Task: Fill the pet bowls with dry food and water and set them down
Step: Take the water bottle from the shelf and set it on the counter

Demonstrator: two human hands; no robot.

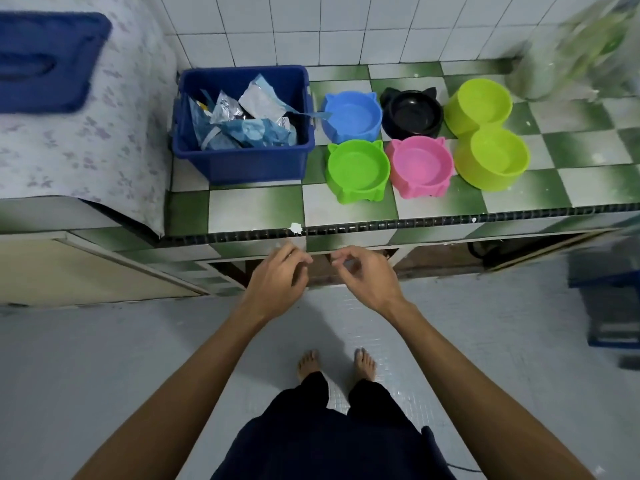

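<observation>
Five bowls and a double bowl sit empty on the green-and-white checked bench (256, 206), grouped toward 1 o'clock from the middle of the view. They are moulded plastic, and four of them have small cat ears on the rim. In the back row, the blue bowl (351, 116) stands just beside the black bowl (412, 114). In the front row, nearer the bench edge, the green bowl (357, 170) and the pink bowl (420, 166) stand side by side, their rims close or touching. To the right of these, at about 2 o'clock, is the yellow-green double bowl (486, 135): two round, earless cups joined into one piece, set at a slant so that one cup lies farther back than the other. Its back cup is just beside the black bowl, its front cup just beside the pink one. No food or water shows in any of them.

At 11 o'clock, left of the bowls, a dark blue bin (242, 157) holds crumpled foil and blue paper packets (242, 119).

Both hands hang in the air just below the bench edge, near the centre, holding nothing. The left hand (280, 275) has its fingers loosely curled; the right hand (363, 271) has thumb and forefinger bent toward each other with nothing between them. They are close together but not touching.

At 6 o'clock, bare feet (336, 365) stand on the pale grey floor (104, 358).
</observation>
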